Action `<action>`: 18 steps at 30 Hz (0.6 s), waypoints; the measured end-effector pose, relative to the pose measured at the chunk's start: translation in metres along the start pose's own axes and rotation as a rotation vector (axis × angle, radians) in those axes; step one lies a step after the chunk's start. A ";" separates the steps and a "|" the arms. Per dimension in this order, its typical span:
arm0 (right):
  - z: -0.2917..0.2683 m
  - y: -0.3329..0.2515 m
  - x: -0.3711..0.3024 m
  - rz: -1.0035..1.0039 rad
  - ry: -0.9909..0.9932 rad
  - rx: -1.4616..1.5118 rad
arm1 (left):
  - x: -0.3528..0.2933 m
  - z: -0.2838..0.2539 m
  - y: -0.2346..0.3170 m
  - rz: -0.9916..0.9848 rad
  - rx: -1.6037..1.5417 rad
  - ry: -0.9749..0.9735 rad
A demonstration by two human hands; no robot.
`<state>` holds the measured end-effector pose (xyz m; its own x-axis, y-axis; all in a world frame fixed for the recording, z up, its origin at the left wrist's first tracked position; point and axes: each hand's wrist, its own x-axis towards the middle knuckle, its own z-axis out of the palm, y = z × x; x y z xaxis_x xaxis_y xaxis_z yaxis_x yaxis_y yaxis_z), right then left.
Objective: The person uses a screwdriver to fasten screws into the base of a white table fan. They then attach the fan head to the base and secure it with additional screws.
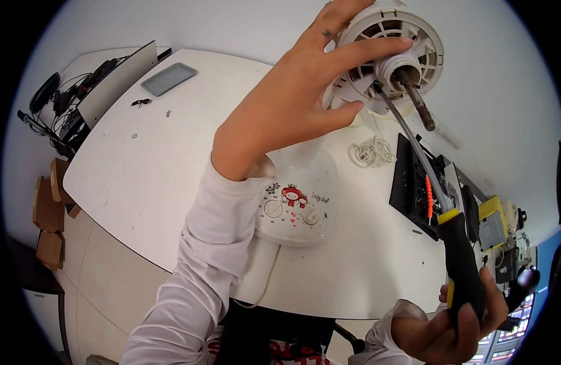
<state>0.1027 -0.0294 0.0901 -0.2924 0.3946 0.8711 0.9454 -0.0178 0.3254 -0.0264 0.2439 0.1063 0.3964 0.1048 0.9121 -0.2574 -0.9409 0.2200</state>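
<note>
A white fan head (431,36) with a slotted round housing stands at the top, its bare metal shaft (416,100) sticking out toward me. My left hand (305,85) grips this head, with one finger lying across its front beside the white threaded collar and the thumb below. In my right hand (450,334), at the lower right, is a screwdriver (460,255) with a black and yellow handle. Its long blade slants up to the housing, the tip against the front just left of the collar. Beneath my left forearm sits the white fan base (295,225) with two knobs and red cartoon figures.
On the white table (134,201) lie a coiled white cord (373,152), a grey tray (169,79) and a small black cable (141,103). A black open case (408,182) and a yellow-grey box (492,222) are at the right. Cardboard boxes (49,201) stand left, beyond the table edge.
</note>
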 end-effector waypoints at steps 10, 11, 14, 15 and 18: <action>-0.001 0.000 0.022 -0.281 -0.061 -0.024 | 0.002 -0.003 0.008 -0.058 0.181 -0.048; 0.001 -0.004 0.017 -0.170 0.001 -0.055 | 0.001 -0.003 0.007 -0.032 0.214 -0.041; 0.008 -0.013 0.003 0.058 0.125 -0.059 | 0.002 -0.001 0.008 0.016 0.292 -0.003; 0.010 -0.009 0.005 0.064 0.124 -0.004 | 0.002 -0.003 0.008 -0.006 0.258 0.000; 0.013 -0.008 0.015 0.046 0.126 0.097 | 0.001 -0.005 0.008 -0.007 0.251 0.021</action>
<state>0.0927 -0.0112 0.0959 -0.2580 0.2770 0.9256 0.9660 0.0582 0.2519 -0.0324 0.2379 0.1106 0.3783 0.1161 0.9184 -0.0270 -0.9903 0.1363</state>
